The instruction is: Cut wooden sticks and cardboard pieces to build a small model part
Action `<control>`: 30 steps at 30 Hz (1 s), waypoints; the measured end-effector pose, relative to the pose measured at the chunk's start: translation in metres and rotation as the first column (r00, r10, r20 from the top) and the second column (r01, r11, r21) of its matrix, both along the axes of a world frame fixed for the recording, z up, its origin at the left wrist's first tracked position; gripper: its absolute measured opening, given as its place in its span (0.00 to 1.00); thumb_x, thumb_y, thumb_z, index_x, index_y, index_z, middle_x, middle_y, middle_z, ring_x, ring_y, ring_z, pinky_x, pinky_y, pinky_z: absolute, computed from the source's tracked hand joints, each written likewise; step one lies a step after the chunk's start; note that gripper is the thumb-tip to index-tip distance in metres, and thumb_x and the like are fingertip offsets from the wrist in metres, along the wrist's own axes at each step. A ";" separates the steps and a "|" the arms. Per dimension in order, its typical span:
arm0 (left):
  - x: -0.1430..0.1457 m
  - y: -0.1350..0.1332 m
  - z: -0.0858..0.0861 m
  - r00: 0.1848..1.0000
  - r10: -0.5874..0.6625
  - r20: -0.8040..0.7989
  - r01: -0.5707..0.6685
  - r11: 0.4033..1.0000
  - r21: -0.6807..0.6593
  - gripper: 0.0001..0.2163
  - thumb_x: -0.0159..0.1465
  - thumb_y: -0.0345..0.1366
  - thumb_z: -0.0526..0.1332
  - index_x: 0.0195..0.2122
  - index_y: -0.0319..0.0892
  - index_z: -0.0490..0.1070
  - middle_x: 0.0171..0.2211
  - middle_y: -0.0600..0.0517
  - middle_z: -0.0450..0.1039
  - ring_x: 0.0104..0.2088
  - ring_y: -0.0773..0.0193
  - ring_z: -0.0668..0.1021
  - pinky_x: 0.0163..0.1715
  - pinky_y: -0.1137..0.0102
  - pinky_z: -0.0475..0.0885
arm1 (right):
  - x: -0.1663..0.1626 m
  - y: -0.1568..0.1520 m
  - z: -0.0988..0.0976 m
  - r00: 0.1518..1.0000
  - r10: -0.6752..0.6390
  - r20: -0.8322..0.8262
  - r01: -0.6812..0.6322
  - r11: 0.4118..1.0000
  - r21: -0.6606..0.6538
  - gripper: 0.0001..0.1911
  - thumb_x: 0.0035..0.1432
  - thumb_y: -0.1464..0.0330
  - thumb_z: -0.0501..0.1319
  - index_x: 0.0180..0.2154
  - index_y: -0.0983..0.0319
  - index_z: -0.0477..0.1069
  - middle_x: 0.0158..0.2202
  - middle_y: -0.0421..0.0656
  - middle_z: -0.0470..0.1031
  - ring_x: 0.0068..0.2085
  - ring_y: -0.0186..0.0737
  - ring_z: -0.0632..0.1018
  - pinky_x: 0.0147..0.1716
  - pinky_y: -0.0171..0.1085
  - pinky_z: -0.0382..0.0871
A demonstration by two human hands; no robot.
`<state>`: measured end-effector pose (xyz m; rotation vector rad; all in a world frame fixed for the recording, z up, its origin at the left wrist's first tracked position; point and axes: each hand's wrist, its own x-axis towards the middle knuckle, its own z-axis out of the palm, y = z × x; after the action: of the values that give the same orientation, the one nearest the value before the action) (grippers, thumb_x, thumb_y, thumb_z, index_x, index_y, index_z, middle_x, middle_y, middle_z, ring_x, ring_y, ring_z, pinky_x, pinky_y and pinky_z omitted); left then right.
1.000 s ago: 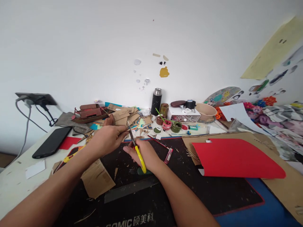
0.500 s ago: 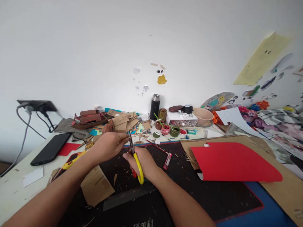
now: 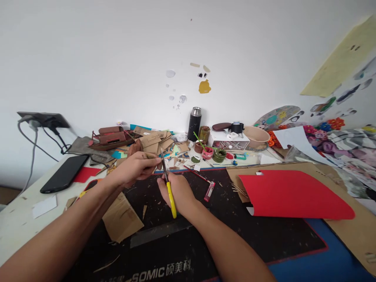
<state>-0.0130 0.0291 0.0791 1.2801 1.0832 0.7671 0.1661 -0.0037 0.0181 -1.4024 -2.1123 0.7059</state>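
My right hand [image 3: 181,192] is wrapped round a pair of scissors [image 3: 170,200] with a yellow handle, blades pointing up and away from me. Just left of the blades, my left hand [image 3: 138,166] is closed in a pinch, its fingertips close against the metal. Whatever it pinches is too small to make out. Both hands are above the far part of a black desk mat [image 3: 164,250]. A piece of brown cardboard [image 3: 123,219] lies on the mat under my left forearm.
Cardboard scraps [image 3: 151,141] and open paint jars [image 3: 219,155] crowd the back, beside a black thermos [image 3: 194,123]. A red sheet [image 3: 293,194] rests on cardboard at right. A black phone [image 3: 64,174] lies at left, near a brown model boat [image 3: 111,139].
The view has tilted down slightly, so things sit higher in the picture. The scissors have turned a little, and their handle now appears narrower. Both hands stay close together.
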 end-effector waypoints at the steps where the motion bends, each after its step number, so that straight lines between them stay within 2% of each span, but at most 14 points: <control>1: 0.001 0.001 -0.002 0.999 0.000 0.047 0.002 0.999 -0.040 0.23 0.60 0.49 0.72 0.20 0.43 0.62 0.15 0.60 0.52 0.15 0.75 0.51 0.13 0.77 0.44 | 0.000 0.001 0.000 1.000 -0.008 0.004 0.008 1.000 0.001 0.09 0.71 0.64 0.62 0.43 0.62 0.79 0.36 0.49 0.85 0.37 0.45 0.84 0.36 0.36 0.66; 5: 0.005 0.006 -0.005 0.974 -0.007 0.228 0.041 0.989 -0.145 0.24 0.61 0.45 0.72 0.19 0.43 0.59 0.14 0.62 0.48 0.13 0.77 0.49 0.11 0.79 0.45 | 0.002 0.006 0.001 1.000 -0.004 -0.011 0.004 1.000 0.017 0.08 0.72 0.65 0.61 0.44 0.62 0.78 0.38 0.49 0.85 0.38 0.45 0.84 0.38 0.35 0.67; 7: 0.002 0.009 0.000 0.951 0.019 0.310 0.030 0.988 -0.152 0.21 0.63 0.42 0.70 0.20 0.42 0.61 0.13 0.63 0.48 0.13 0.76 0.49 0.10 0.79 0.47 | 0.005 0.009 0.002 0.999 0.002 -0.034 -0.001 0.999 0.036 0.08 0.72 0.65 0.61 0.43 0.62 0.78 0.37 0.48 0.85 0.38 0.45 0.84 0.38 0.35 0.68; 10: -0.012 0.014 0.014 0.885 0.140 0.444 -0.121 0.990 -0.071 0.10 0.66 0.37 0.67 0.29 0.40 0.70 0.15 0.64 0.47 0.13 0.75 0.49 0.11 0.79 0.51 | 0.010 0.011 0.004 0.998 0.009 -0.064 -0.007 0.999 0.044 0.08 0.72 0.63 0.62 0.43 0.61 0.78 0.36 0.46 0.85 0.37 0.44 0.84 0.37 0.35 0.68; 13: -0.029 0.013 0.028 0.837 0.248 0.488 -0.297 0.954 0.025 0.11 0.69 0.36 0.64 0.28 0.42 0.67 0.16 0.63 0.48 0.13 0.75 0.51 0.13 0.79 0.54 | 0.013 0.008 0.007 0.999 0.033 -0.037 -0.031 0.997 0.069 0.11 0.71 0.59 0.64 0.43 0.60 0.78 0.36 0.46 0.85 0.37 0.44 0.84 0.37 0.36 0.68; 17: -0.036 0.007 0.038 0.852 0.305 0.425 -0.410 0.894 0.182 0.15 0.68 0.37 0.66 0.26 0.41 0.64 0.17 0.61 0.52 0.15 0.75 0.55 0.14 0.79 0.50 | 0.010 0.003 0.010 0.984 0.109 0.142 -0.127 0.984 0.127 0.19 0.70 0.50 0.63 0.44 0.59 0.78 0.36 0.47 0.85 0.38 0.49 0.85 0.37 0.38 0.68; 20: -0.034 0.005 0.040 0.882 0.300 0.365 -0.415 0.860 0.296 0.15 0.66 0.39 0.68 0.26 0.41 0.66 0.17 0.60 0.54 0.17 0.74 0.57 0.16 0.78 0.51 | 0.005 0.004 0.008 0.934 0.184 0.306 -0.227 0.968 0.110 0.25 0.69 0.45 0.61 0.45 0.59 0.78 0.38 0.49 0.85 0.40 0.51 0.85 0.38 0.40 0.69; 23: -0.031 0.003 0.037 0.931 0.258 0.258 -0.336 0.881 0.332 0.16 0.66 0.44 0.68 0.27 0.42 0.66 0.17 0.60 0.56 0.17 0.73 0.58 0.17 0.76 0.54 | -0.003 0.007 0.003 0.882 0.230 0.412 -0.285 0.955 0.079 0.27 0.68 0.43 0.61 0.49 0.58 0.79 0.41 0.50 0.86 0.44 0.52 0.85 0.41 0.41 0.72; 26: -0.031 0.003 0.032 0.971 0.232 0.054 -0.236 0.906 0.352 0.16 0.66 0.49 0.66 0.29 0.43 0.68 0.18 0.59 0.59 0.17 0.71 0.61 0.17 0.74 0.56 | -0.009 0.008 0.000 0.843 0.251 0.475 -0.314 0.948 0.056 0.27 0.66 0.45 0.64 0.50 0.61 0.79 0.43 0.52 0.85 0.46 0.55 0.85 0.42 0.44 0.74; 30: -0.028 0.006 0.025 0.947 0.189 -0.258 -0.072 0.912 0.403 0.18 0.66 0.52 0.63 0.28 0.43 0.70 0.17 0.57 0.63 0.17 0.67 0.65 0.19 0.72 0.60 | -0.008 0.004 0.008 0.828 0.303 0.471 -0.366 0.929 0.046 0.22 0.66 0.54 0.67 0.53 0.62 0.79 0.47 0.54 0.84 0.49 0.55 0.84 0.46 0.45 0.75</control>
<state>-0.0412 0.0353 0.1042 1.7129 1.3089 0.9497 0.1585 0.0006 0.0265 -1.2187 -2.7687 0.3609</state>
